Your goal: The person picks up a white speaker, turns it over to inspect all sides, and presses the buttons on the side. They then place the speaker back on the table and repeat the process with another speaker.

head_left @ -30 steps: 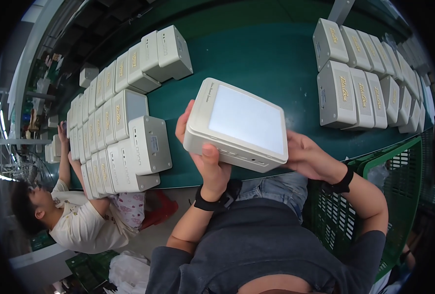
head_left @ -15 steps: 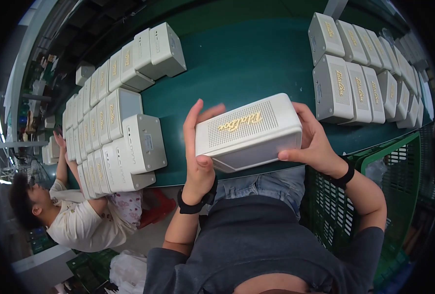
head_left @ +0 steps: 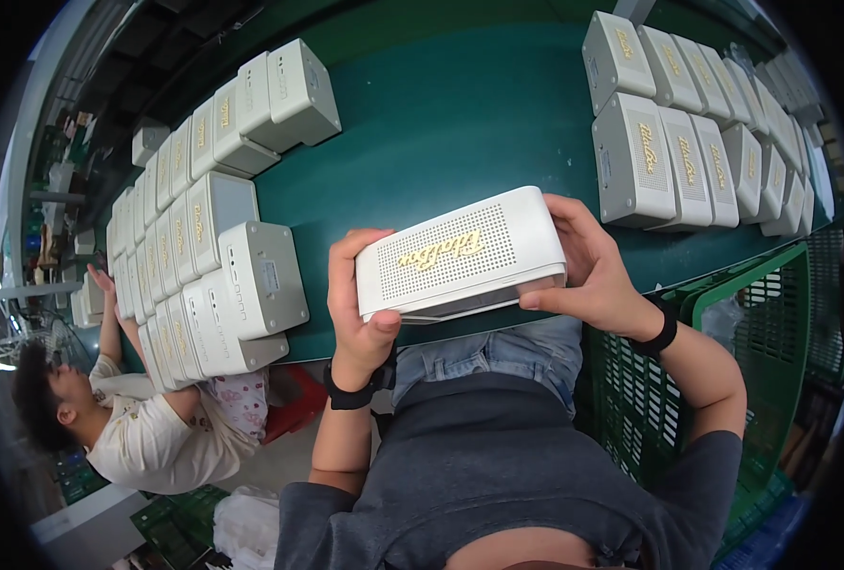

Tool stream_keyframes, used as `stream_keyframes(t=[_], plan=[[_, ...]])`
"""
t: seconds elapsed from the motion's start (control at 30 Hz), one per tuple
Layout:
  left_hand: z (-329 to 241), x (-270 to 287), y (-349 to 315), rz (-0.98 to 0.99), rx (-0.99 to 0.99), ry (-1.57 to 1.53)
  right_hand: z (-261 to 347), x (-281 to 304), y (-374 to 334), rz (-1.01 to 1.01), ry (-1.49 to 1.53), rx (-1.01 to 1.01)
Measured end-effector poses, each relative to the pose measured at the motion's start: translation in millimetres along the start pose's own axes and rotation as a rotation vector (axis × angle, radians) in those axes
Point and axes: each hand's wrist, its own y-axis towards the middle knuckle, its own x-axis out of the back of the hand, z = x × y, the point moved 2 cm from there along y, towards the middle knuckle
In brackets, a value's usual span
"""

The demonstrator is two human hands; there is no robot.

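Note:
A white box-shaped speaker is held up between my two hands above the table's near edge. Its dotted grille with raised gold lettering faces up toward me, and a grey face shows partly below it. My left hand closes round the left end, thumb on the lower edge. At the right end, my right hand grips with the thumb along the lower edge and the fingers behind. The fingertips at the back are partly hidden by the speaker.
Rows of similar white speakers stand on the green table at left, with more speakers at right. A green plastic crate is by my right arm. Another person sits at the left, a hand near the rows.
The speaker has moved slightly left and turned, so its grille faces me more fully. My left fingers, raised off it before, now press against its end.

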Motion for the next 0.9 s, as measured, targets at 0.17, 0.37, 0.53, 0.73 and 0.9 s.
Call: stream_keyframes(t=[0.17, 0.37, 0.53, 0.73, 0.9], plan=[[0.6, 7.5, 5.7, 0.210, 0.052, 0.133, 6.9, 2.1, -1.9, 0.046, -0.170, 0.118], [0.5, -16.9, 13.0, 0.446, -0.175, 0.415, 15.1, 2.9, -6.5, 0.133, -0.645, 0.350], [-3.7, -39.1, 4.3, 0.249, 0.014, -0.024, 12.7, -6.2, -7.2, 0.080, -0.488, 0.300], [4.3, -33.7, 2.3, 0.028, 0.197, -0.057, 11.8, -7.3, -9.2, 0.106, -0.009, 0.086], [8.2, -35.9, 3.1, -0.093, 0.374, -0.328, 21.7, -12.4, -11.8, 0.222, -0.109, -0.097]])
